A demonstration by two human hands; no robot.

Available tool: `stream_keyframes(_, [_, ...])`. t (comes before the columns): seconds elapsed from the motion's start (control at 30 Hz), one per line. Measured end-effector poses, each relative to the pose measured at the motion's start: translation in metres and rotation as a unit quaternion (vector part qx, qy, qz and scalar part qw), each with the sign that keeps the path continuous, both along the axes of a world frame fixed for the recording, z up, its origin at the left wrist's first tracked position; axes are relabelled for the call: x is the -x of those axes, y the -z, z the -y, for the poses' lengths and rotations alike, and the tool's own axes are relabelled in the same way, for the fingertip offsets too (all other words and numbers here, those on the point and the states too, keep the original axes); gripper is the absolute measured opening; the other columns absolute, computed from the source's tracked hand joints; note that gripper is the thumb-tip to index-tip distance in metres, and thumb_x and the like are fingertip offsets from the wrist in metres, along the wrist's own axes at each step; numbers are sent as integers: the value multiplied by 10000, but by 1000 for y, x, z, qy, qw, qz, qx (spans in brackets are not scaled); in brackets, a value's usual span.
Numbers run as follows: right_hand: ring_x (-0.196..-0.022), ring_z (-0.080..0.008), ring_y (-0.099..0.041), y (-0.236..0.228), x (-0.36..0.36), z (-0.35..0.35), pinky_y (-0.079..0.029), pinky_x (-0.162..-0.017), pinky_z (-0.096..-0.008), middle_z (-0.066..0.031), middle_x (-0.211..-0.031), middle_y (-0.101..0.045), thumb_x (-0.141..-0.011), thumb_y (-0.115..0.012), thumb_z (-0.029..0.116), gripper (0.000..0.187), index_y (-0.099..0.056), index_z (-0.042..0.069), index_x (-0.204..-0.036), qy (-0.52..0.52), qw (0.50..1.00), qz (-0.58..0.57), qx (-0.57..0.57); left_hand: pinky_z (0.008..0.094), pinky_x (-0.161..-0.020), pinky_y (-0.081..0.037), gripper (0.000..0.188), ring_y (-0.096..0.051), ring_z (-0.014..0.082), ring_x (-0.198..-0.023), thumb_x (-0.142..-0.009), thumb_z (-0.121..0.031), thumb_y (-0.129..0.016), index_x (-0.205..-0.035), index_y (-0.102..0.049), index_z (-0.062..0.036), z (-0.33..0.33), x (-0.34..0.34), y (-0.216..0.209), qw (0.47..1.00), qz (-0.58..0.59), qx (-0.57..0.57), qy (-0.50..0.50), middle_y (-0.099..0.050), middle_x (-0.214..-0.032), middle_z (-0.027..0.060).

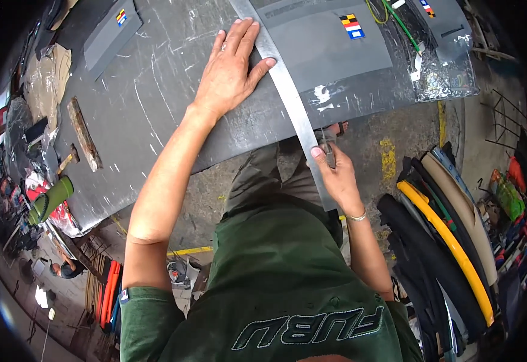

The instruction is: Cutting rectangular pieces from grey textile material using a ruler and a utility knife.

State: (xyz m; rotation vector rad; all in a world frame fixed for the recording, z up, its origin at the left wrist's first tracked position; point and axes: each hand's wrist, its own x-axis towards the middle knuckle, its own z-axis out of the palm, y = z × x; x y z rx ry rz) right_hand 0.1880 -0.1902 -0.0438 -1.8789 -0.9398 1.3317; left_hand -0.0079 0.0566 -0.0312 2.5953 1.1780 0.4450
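A long metal ruler (295, 104) runs from the top of the view across a dark grey sheet (312, 66) and out past the table's near edge. My left hand (230, 75) lies flat on the table with fingers stretched out, its thumb and fingertips against the ruler's left edge. Beyond the near edge, my right hand (340, 181) is closed at the overhanging end of the ruler, thumb on top. A small greyish thing (328, 155) shows between its fingers; I cannot make out its kind. A coloured flag-like patch (353, 26) sits on the sheet.
The scratched dark table (155, 114) bears another grey piece (114, 39), a wooden stick (84, 134), a hammer (68, 158) and a green pencil (403, 27). Rolls of material, one yellow (447, 247), stand at right. Red rolls (111, 292) and another person (67, 268) are at lower left.
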Motion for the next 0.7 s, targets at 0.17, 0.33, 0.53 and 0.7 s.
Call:
stream_keyframes(0.17, [-703, -112, -661, -11, 9, -19, -543, -666, -292, -62, -796, -705, -1026, -673, 271, 269, -664, 3, -1019, 59, 996, -60, 12, 508, -1261, -254, 739, -373, 350, -1493, -974, -492, -657, -1506, -453, -22, -12, 1, 1, 1000, 26, -6, 14, -421, -1587, 165])
stream_keyframes(0.33, [-648, -101, -626, -16, 7, -36, -533, -592, -279, -34, -758, -662, -983, -735, 282, 289, -676, 3, -937, 87, 993, -75, 21, 500, -1256, -280, 723, -400, 339, -1480, -938, -483, -707, -1456, -513, -18, -11, 0, 4, 999, 33, -13, 7, -473, -1550, 149])
stream_keyframes(0.53, [-624, -90, -594, -3, 7, -37, -514, -561, -283, -6, -729, -618, -949, -784, 300, 320, -670, 11, -874, 149, 981, -116, 42, 494, -1258, -286, 659, -413, 320, -1475, -949, -408, -716, -1445, -526, -18, -11, -1, 3, 999, 43, -6, 11, -497, -1526, 141])
stream_keyframes(0.7, [-659, -40, -492, -20, -3, -44, -409, -599, -242, 57, -732, -569, -936, -800, 260, 275, -671, 35, -845, 140, 983, -105, 58, 498, -1254, -293, 655, -416, 304, -1477, -945, -390, -727, -1444, -527, -16, -10, 0, 2, 999, 44, -4, 11, -497, -1528, 130])
